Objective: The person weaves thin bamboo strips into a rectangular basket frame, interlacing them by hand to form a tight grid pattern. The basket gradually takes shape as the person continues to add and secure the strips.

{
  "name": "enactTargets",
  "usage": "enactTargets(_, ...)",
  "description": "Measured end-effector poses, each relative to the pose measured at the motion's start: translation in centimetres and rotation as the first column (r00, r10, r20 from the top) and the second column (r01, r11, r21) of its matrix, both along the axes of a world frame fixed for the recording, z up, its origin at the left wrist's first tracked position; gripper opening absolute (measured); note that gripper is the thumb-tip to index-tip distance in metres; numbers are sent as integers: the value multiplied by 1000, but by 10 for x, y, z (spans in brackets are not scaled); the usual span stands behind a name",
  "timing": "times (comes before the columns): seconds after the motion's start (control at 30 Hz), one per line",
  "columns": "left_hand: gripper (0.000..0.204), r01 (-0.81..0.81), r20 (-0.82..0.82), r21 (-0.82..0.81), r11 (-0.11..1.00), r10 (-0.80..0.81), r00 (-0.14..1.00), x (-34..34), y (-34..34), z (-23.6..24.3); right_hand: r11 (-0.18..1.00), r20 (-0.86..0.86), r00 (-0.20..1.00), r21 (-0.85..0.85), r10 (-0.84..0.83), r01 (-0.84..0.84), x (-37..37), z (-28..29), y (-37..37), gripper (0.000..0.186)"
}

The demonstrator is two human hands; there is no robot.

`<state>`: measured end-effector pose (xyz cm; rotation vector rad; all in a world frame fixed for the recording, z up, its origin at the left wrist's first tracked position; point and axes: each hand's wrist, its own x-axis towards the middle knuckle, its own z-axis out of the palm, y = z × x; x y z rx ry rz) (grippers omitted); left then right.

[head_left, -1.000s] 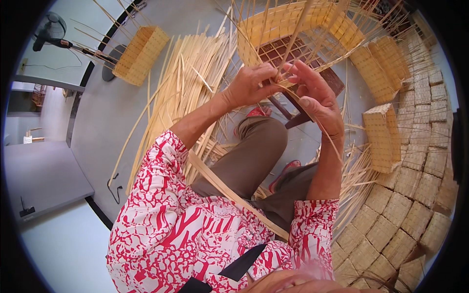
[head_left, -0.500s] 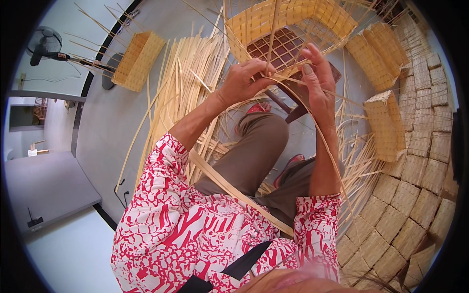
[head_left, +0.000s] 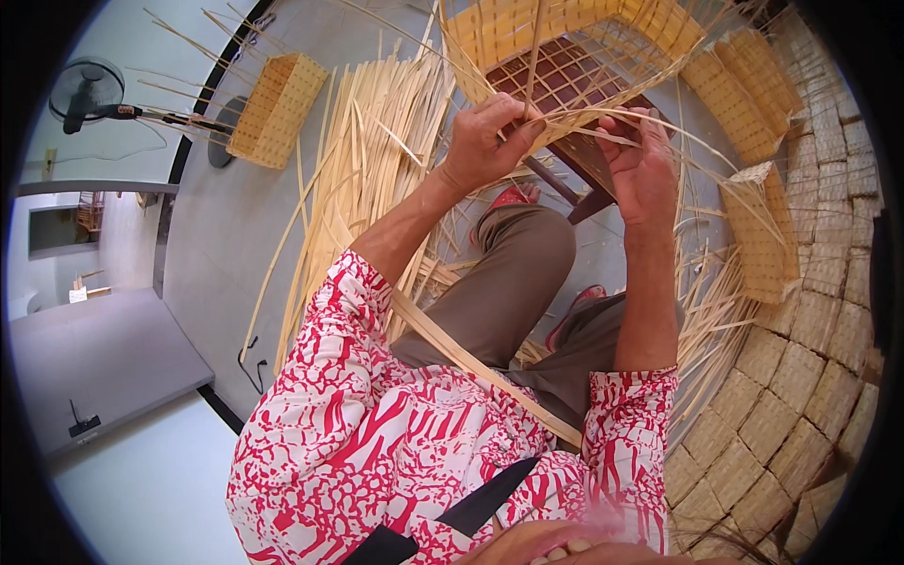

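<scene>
A half-woven basket (head_left: 584, 28) of pale bamboo strips rests on a dark wooden stool (head_left: 589, 165) in front of my knees. My left hand (head_left: 490, 141) pinches thin bamboo strips (head_left: 574, 122) at the basket's near rim. My right hand (head_left: 640, 165) grips the same bundle of strips just to the right, fingers curled round them. Loose strip ends stick up and out from the rim. One long flat strip (head_left: 471, 363) runs across my lap.
A heap of long bamboo strips (head_left: 363, 160) lies on the grey floor to the left. A finished small basket (head_left: 278, 108) stands beyond it, near a floor fan (head_left: 89, 89). Stacks of woven baskets (head_left: 800, 311) line the right side.
Both hands have shifted slightly along the basket's rim while working the strips; the view has tilted a little, so the basket sits higher in frame.
</scene>
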<state>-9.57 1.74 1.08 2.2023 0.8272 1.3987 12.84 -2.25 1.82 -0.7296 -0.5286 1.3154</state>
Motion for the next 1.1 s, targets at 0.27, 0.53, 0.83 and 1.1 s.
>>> enactTargets(0.27,14,66,-92,-180,982,-84,992,-8,3,15,997,174,981,16,-81,80,-11,16,-8,29)
enactTargets(0.53,18,149,-358,-187,971,-209,910,-16,22,35,975,541,840,211,-51,-76,-11,12,-14,54)
enactTargets(0.83,10,68,-396,-380,922,-229,889,-52,45,47,988,512,851,27,117,-152,-11,6,-16,59)
enactTargets(1.1,13,147,-374,-427,892,-322,870,-79,51,47,1000,-31,999,18,-9,9,24,-20,20,17)
